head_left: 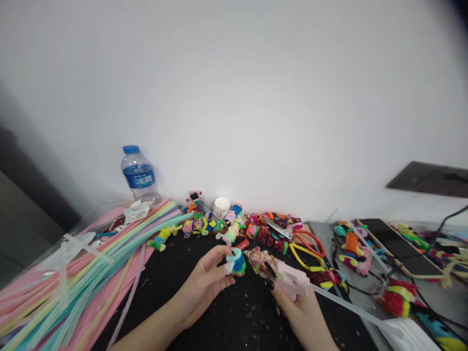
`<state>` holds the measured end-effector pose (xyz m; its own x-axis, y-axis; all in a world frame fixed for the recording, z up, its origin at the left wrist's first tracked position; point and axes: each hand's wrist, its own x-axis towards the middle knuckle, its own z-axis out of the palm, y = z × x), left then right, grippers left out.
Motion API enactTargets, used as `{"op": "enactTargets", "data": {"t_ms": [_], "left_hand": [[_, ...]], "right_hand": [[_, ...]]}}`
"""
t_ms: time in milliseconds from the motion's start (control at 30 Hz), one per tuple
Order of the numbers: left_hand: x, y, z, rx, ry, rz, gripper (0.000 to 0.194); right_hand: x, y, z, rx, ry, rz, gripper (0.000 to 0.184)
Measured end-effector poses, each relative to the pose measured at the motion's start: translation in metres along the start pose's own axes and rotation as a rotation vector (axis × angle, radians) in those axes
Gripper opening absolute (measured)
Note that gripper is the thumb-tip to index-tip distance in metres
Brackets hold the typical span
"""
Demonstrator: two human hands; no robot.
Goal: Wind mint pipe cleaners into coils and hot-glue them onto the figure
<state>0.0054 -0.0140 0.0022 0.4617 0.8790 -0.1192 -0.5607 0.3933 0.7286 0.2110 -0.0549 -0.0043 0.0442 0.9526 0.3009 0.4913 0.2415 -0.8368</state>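
Pinching blue-green fuzzy piece btwn L fingertips; R hand grips glue gun.

Soft, even light lay brightest on the middle of the wall, dimming toward the corners, with 1 dark patch at the upper right. Shadows were faint, glare slight on the bottle. Wide-angle distortion stretched the edges; fine detail in the lower right looked smeared.

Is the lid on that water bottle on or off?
It's on: the blue cap sits on top of the clear bottle's neck, covering its mouth.
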Motion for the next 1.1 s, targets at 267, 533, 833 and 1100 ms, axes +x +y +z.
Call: {"op": "enactTargets", "data": {"t_ms": [267, 533, 833, 1100], "left_hand": [[0.001, -0.001, -0.004, -0.024, -0.047, 0.006, 0.016], [0.001, 0.0, -0.003, -0.033, -0.055, -0.003, 0.016], [0.001, 0.001, -0.003, -0.039, -0.058, -0.007, 0.016], [0.002, 0.0, -0.003, -0.034, -0.052, 0.008, 0.015]], "right_hand": [[0.001, -0.006, 0.0, -0.014, -0.05, 0.032, 0.028], [0.0, -0.007, 0.0, 0.023, -0.025, 0.007, 0.027], [0.001, -0.007, -0.001, 0.023, -0.046, 0.009, 0.028], [-0.002, -0.011, 0.001, 0.076, 0.003, 0.019, 0.027]]}}
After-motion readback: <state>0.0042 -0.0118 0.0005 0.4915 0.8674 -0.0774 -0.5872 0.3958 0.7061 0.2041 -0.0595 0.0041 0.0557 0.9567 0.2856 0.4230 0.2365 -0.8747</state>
